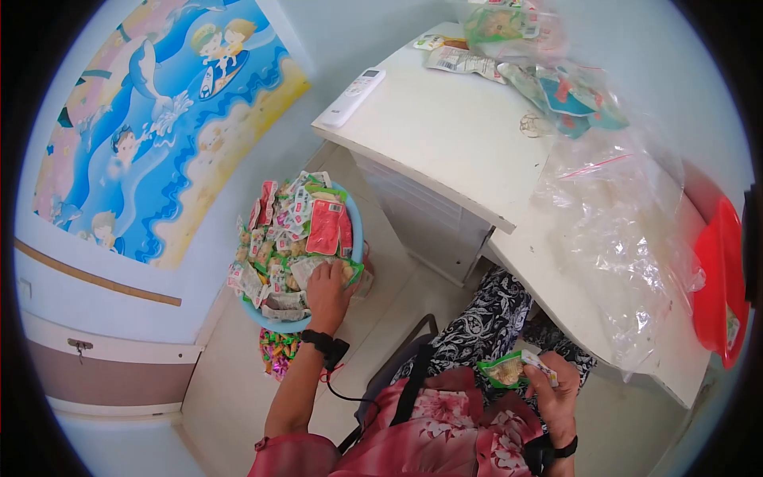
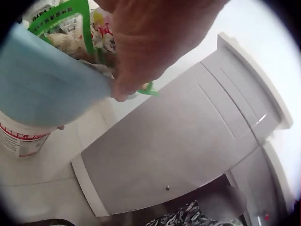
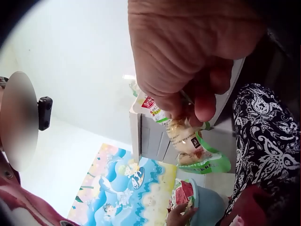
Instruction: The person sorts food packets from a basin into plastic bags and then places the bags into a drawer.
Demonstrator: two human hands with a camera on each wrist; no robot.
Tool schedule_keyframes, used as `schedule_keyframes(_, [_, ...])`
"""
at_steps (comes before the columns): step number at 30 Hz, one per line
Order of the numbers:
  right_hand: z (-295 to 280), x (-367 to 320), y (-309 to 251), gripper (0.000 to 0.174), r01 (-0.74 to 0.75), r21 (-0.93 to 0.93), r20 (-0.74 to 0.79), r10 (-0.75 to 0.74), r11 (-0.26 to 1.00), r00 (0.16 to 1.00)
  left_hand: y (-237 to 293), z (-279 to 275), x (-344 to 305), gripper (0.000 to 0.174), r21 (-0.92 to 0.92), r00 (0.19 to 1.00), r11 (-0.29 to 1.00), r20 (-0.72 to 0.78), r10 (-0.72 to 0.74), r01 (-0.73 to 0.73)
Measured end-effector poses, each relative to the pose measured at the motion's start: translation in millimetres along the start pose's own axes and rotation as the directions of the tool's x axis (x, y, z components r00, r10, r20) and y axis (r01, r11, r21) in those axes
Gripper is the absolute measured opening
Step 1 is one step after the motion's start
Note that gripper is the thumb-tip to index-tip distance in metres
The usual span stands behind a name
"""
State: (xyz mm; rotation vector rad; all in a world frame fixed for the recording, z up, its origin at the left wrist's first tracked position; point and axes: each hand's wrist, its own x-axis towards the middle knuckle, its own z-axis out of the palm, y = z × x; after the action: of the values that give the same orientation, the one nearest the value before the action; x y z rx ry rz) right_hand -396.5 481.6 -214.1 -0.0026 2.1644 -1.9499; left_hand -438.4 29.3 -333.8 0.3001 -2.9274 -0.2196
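Observation:
A blue basin [image 1: 357,230] is heaped with small snack packets, some with red or green edges. My left hand [image 1: 327,297] is over its near right side, fingers bent onto a green-edged snack packet [image 1: 303,270] on top of the heap. In the left wrist view the thumb [image 2: 123,89] is beside the basin's rim, with green packet edge showing beyond it. My right hand [image 1: 558,387] is above the lap and pinches a clear snack packet [image 3: 184,141] with green edges and pale brown food inside. Part of that packet is hidden by the fingers.
On the white desk [image 1: 445,119] lie a remote control [image 1: 355,98], plastic bags [image 1: 612,238] and some packets. A red basin [image 1: 715,278] stands at the right edge. Colourful wrapped pieces [image 1: 278,350] are below the blue basin, which rests on a white bucket [image 2: 23,139].

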Motion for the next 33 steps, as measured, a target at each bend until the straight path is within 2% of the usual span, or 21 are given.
schedule_keyframes(2, [0,0,-1,0.007,0.032,-0.033,0.020,-0.031,0.999,0.999,-14,1,-3,0.055,-0.077,0.997,0.994,-0.015,0.072,-0.073])
schedule_keyframes(5, [-1,-1,-3,0.007,0.036,-0.057,0.022,-0.035,0.998,0.999,-22,-6,-9,0.043,-0.156,0.995,0.987,-0.092,-0.042,0.027])
schedule_keyframes(8, [-4,-3,-9,0.007,0.031,-0.066,0.007,-0.030,0.997,1.000,-17,-29,-13,0.042,-0.330,0.970,0.933,-0.139,-0.201,0.146])
schedule_keyframes(9, [-7,-5,-10,0.006,0.039,-0.058,-0.007,-0.040,0.998,0.999,-8,-45,-13,0.038,-0.352,0.976,0.932,-0.157,-0.153,0.089])
schedule_keyframes(10, [-12,-9,-12,0.006,0.046,-0.054,-0.038,-0.048,0.997,0.998,14,-68,-12,0.035,-0.567,0.974,0.814,-0.082,-0.211,0.129])
schedule_keyframes(11, [-17,-12,-20,0.006,0.032,-0.023,-0.070,-0.033,0.999,0.997,41,-91,-10,0.033,-0.746,0.971,0.643,0.018,-0.239,0.172])
schedule_keyframes(14, [-28,-26,-47,0.007,0.024,0.061,-0.196,-0.012,0.998,0.980,112,-135,3,0.031,-0.896,0.997,0.437,0.081,-0.019,0.081])
schedule_keyframes(16, [-39,-33,-56,0.008,0.075,0.103,-0.274,-0.045,0.992,0.961,159,-148,13,0.033,-0.949,0.969,0.277,0.197,0.151,0.150])
schedule_keyframes(17, [-42,-36,-60,0.012,0.147,0.172,-0.331,-0.083,0.974,0.940,180,-150,16,0.033,-0.957,0.941,0.208,0.247,0.230,0.201])
schedule_keyframes(20, [-53,-35,-82,0.016,0.182,0.259,-0.517,-0.023,0.949,0.856,235,-154,38,0.036,-0.964,0.876,0.244,0.207,0.436,0.106])
schedule_keyframes(21, [-57,-31,-86,0.016,0.231,0.202,-0.555,-0.083,0.952,0.828,254,-154,46,0.036,-0.965,0.873,0.259,0.155,0.462,0.035])
schedule_keyframes(22, [-61,-24,-91,0.016,0.226,0.198,-0.549,-0.082,0.954,0.831,273,-152,55,0.036,-0.962,0.867,0.271,0.106,0.487,-0.035])
schedule_keyframes(23, [-65,-18,-96,0.017,0.217,0.193,-0.542,-0.080,0.957,0.836,286,-149,62,0.037,-0.955,0.858,0.280,0.059,0.511,-0.101])
schedule_keyframes(24, [-66,-14,-98,0.017,0.209,0.185,-0.535,-0.080,0.960,0.841,294,-145,66,0.037,-0.923,0.854,0.358,0.069,0.515,-0.141])
schedule_keyframes(26, [-65,-2,-90,0.018,0.176,0.153,-0.423,-0.097,0.972,0.901,310,-137,77,0.037,-0.835,0.850,0.497,0.071,0.522,-0.236])
schedule_keyframes(28, [-64,8,-85,0.019,0.128,0.062,-0.269,-0.107,0.990,0.957,313,-129,77,0.036,-0.786,0.861,0.569,0.097,0.499,-0.242])
schedule_keyframes(30, [-64,23,-77,0.019,0.113,0.006,-0.250,-0.108,0.994,0.962,313,-127,78,0.037,-0.745,0.856,0.607,0.097,0.509,-0.276])
schedule_keyframes(31, [-64,31,-72,0.019,0.103,-0.022,-0.237,-0.105,0.994,0.966,312,-121,80,0.038,-0.814,0.846,0.551,0.154,0.510,-0.184])
schedule_keyframes(33, [-70,49,-62,0.019,0.137,-0.050,-0.360,-0.146,0.989,0.921,316,-107,87,0.039,-0.905,0.811,0.410,0.153,0.564,-0.115])
